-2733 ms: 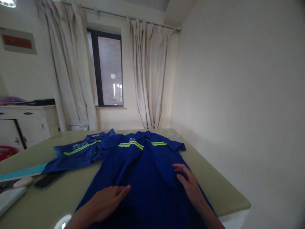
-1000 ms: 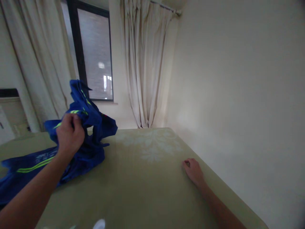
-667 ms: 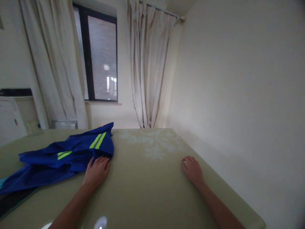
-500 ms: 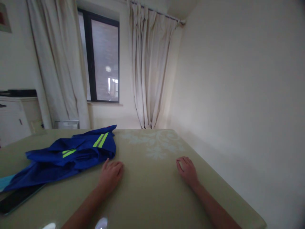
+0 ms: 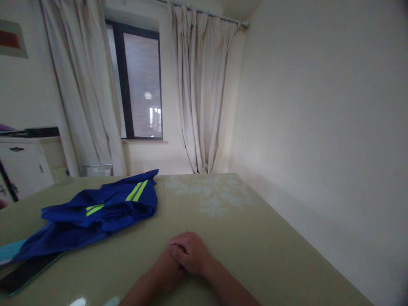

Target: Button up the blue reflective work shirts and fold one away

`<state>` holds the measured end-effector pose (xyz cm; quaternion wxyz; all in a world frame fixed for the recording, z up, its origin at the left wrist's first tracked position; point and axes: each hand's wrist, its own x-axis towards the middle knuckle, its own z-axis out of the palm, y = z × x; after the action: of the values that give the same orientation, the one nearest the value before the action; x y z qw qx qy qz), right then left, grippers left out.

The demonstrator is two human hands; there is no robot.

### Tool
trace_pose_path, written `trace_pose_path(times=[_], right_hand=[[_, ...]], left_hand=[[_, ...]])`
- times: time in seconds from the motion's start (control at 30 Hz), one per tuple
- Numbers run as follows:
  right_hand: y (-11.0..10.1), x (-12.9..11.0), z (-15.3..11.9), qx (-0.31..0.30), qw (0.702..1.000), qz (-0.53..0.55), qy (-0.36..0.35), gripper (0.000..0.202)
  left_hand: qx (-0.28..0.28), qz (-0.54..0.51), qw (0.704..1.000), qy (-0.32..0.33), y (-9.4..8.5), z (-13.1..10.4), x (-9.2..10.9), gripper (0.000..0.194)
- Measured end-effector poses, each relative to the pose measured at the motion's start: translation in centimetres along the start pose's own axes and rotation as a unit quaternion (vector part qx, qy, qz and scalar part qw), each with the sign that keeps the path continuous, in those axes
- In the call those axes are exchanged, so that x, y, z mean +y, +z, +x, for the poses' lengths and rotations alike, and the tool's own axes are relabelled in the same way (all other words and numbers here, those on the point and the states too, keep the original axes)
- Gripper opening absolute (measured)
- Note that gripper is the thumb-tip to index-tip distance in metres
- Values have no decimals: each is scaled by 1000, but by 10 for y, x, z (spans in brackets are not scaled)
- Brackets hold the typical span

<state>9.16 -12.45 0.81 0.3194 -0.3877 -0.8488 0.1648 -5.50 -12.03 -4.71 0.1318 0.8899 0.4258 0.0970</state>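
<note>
Near the front middle of the greenish table (image 5: 255, 250), my right hand (image 5: 191, 250) lies over my left hand (image 5: 172, 261), its fingers curled round it. The fingers of my left hand are mostly hidden underneath. A crumpled blue garment (image 5: 73, 229) with yellow-green and grey stripes spreads over the table to the left of both hands, not touching them. A dark flat phone-like object (image 5: 28, 272) lies partly under the garment's lower left edge.
A light blue piece (image 5: 11, 251) lies at the left beside the garment. Beyond the table are a white cabinet (image 5: 28, 165), curtains (image 5: 204, 89) and a window. A bare wall (image 5: 318, 127) runs along the table's right side.
My hands, apart on the table before, have come together at the front middle, my right hand now over my left. The view has turned slightly left.
</note>
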Motion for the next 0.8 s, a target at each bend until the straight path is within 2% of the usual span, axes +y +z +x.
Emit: trace_pose_path(times=[0.1,0.2,0.27,0.37,0.43,0.5,0.57,0.6,0.63,0.73,0.8], right_hand=[[2,5,-3,-27,999,44,-8,36],[1,1,-2,-37,998,45,9,37],[-3,-2,-3,-30,998,57,7,42],[-10,-1,-5,10,998,63,25,56],[-12,6,-6,30,996,52,65,60],[-10,14,-5,37,992,48,107,59],[-6,21,-4,36,989,53,134,58],[-4,23,-3,33,988,56,140,57],[-2,24,-3,31,988,56,142,56],[2,25,-5,34,989,54,137,53],[4,27,-6,44,987,65,140,52]], left_hand=[[-23,-2,1000,-5,6,0,3,61],[-10,-2,1000,-8,4,1,6,60],[15,14,1000,5,-8,3,4,56],[91,88,992,-14,-43,2,-15,44],[189,169,962,-99,-67,-5,-38,45],[288,247,901,-211,-82,-16,-64,50],[328,291,848,-299,-85,-27,-87,50],[325,299,836,-326,-84,-30,-95,48],[313,299,835,-339,-83,-33,-100,45],[293,263,858,-330,-85,-34,-106,43],[325,197,871,-312,-94,-31,-103,39]])
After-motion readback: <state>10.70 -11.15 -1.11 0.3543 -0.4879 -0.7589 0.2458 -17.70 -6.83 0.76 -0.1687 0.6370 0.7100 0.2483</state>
